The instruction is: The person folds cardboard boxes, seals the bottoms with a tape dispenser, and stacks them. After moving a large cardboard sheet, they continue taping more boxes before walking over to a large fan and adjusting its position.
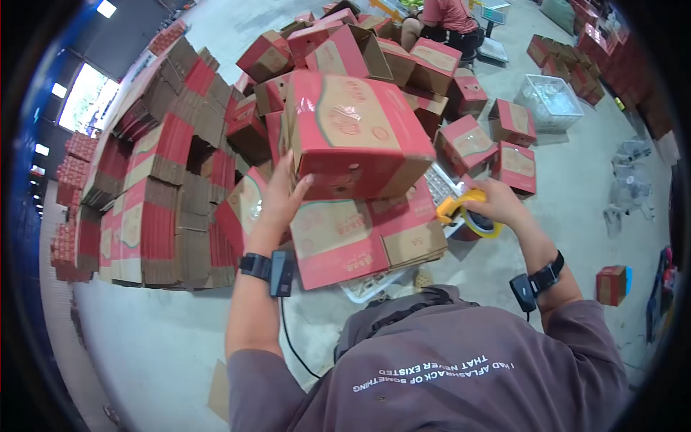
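A red and brown cardboard box (360, 122) is tilted up in front of me, clear tape shining on its upper face. My left hand (283, 189) grips its left side, thumb on the red face and the other fingers partly hidden behind the edge. In my right hand (500, 204) is a yellow tape dispenser (452, 209), held just right of the box. Under the box lie flattened cartons (338, 241) in the same print, resting on a white plastic crate (367, 286).
Stacks of folded cartons (155, 194) stand at the left. Assembled boxes (345, 54) are heaped behind, more at the right (515, 169). A clear bin (549, 101) stands on the right floor. Another person (453, 21) sits at the back, near a scale (492, 49).
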A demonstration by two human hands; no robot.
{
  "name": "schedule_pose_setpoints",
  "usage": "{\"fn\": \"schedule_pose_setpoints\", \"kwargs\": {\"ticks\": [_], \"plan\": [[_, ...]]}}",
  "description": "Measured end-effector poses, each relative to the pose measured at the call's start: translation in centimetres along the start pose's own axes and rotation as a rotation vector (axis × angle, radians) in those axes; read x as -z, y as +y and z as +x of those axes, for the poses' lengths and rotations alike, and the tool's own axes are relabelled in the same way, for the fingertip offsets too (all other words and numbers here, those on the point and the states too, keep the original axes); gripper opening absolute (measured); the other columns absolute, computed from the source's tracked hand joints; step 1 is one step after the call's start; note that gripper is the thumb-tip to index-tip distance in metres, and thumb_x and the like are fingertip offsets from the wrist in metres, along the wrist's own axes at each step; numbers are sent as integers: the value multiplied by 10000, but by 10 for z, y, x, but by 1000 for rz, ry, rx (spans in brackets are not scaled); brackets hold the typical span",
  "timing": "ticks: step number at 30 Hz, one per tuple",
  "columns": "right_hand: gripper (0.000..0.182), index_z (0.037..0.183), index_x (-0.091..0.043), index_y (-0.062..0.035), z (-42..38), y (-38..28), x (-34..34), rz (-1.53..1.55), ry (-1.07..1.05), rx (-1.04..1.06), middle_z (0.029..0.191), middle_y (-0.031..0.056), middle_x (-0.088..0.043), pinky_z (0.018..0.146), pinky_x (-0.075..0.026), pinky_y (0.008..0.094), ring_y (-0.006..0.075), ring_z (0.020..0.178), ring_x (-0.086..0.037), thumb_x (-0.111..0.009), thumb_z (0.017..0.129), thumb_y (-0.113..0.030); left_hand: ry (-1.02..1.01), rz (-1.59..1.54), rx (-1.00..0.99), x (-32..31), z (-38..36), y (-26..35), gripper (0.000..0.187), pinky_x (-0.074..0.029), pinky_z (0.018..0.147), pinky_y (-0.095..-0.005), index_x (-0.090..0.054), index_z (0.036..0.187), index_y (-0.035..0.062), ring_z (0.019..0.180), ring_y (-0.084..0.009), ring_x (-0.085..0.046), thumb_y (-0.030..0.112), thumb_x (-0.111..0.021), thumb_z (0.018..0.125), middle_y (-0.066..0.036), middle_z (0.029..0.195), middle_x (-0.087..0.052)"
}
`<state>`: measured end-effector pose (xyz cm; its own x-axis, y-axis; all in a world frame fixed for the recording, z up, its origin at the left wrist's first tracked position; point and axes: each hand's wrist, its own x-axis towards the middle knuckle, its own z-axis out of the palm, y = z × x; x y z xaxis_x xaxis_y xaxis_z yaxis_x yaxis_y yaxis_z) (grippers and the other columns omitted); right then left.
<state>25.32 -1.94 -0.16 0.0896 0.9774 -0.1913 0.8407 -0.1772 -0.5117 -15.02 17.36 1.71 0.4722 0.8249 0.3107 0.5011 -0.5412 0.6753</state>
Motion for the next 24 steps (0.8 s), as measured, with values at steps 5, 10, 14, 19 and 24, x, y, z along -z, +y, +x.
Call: {"fn": "schedule_pose_setpoints", "kwargs": {"ticks": [5,10,14,19,24], "plan": [[439,1065,-610,-13,-4,53,-46,663,185,-158,911,93,-641,759,-504,330,205,865,-631,-645,836,-385,-105,167,458,-48,-111,-93,635,-367,1015,-388,-409,1332,-36,1226,-363,-461,373,-582,879,-276,1281,-491],[387,1133,-572,-35,-21,36,-83,1452,-18,-425,900,37,-619,718,-507,261,114,832,-603,-610,887,-331,-173,-35,790,-90,-185,-42,559,-417,952,-300,-418,1310,-61,1138,-284,-534,247,-603,881,-228,1188,-548],[369,1169,-563,-26,-7,1,-106,1398,-272,-350,990,48,-627,772,-499,251,107,880,-602,-609,894,-267,324,-389,693,-100,-198,-66,455,-398,953,-286,-461,1303,-14,1107,-176,-521,250,-542,942,-124,1193,-567],[387,1183,-563,-7,25,-20,-140,1187,-462,-348,1079,61,-620,842,-473,273,114,986,-576,-630,881,-238,-406,-427,605,-69,-119,-43,386,-410,933,-273,-523,1232,-7,1088,-144,-523,255,-540,949,-87,1159,-585],[368,1162,-572,-42,36,-23,-158,1181,-493,-491,1038,33,-621,809,-491,277,108,954,-588,-644,870,-253,-695,-731,416,-82,-55,-31,511,-405,960,-317,-412,1348,19,1139,-182,-500,278,-563,934,-111,1252,-528]]}}
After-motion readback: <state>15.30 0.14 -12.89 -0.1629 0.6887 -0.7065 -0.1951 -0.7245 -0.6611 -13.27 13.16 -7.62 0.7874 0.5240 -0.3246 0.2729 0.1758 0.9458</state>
